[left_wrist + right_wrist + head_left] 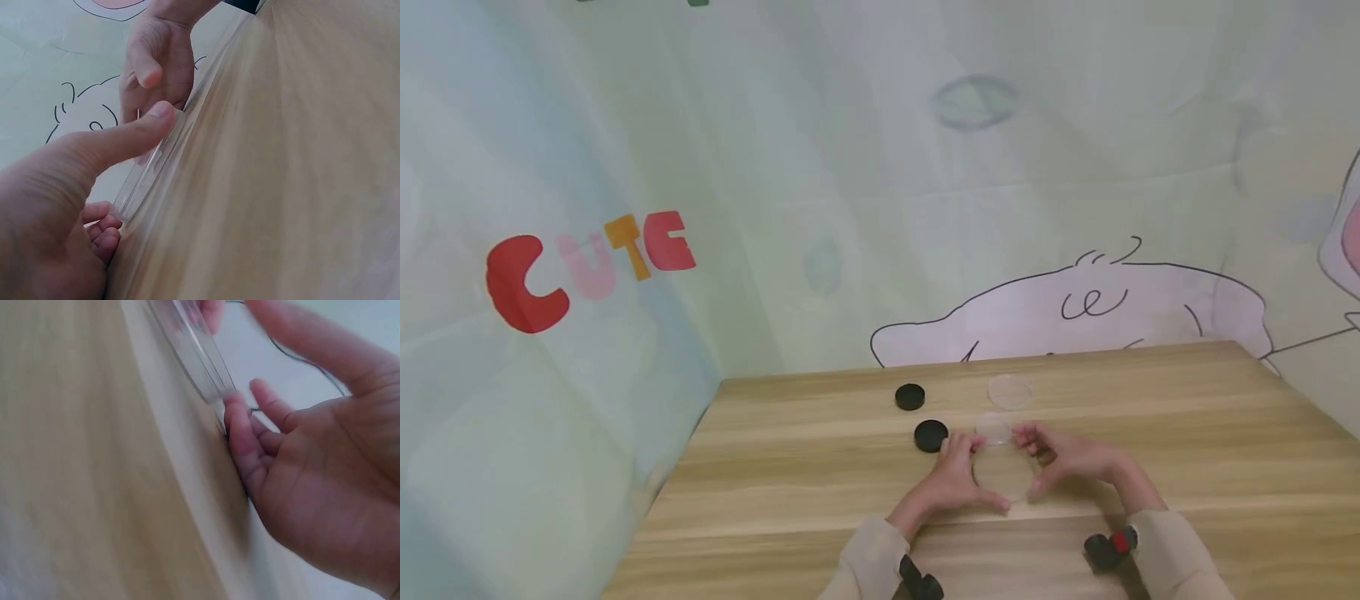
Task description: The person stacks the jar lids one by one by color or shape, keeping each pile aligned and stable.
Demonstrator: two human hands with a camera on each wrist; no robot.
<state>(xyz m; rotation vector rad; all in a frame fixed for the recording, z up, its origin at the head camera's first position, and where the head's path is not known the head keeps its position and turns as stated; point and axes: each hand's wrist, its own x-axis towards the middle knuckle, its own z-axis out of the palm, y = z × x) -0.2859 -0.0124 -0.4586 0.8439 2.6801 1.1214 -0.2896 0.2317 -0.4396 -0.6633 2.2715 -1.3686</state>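
A large clear round dish (pixel 1004 477) lies between both hands near the middle of the wooden table. My left hand (pixel 953 483) grips its left side; in the left wrist view that hand's thumb and fingers (pixel 107 236) touch opposite ends of the clear dish (pixel 153 167). On the right, my right hand (pixel 1078 460) curves around the dish with thumb and fingers apart. The right wrist view shows fingertips (pixel 236 406) beside the rim of the clear dish (pixel 195 353), the thumb standing away from it.
Just behind the large dish is a smaller clear disc (pixel 995 427), with another clear disc (pixel 1010 392) farther back. Two black round pieces, one rear (pixel 910 397) and one nearer (pixel 931 436), lie to the left. A printed cloth (pixel 790 208) hangs behind the table (pixel 760 492).
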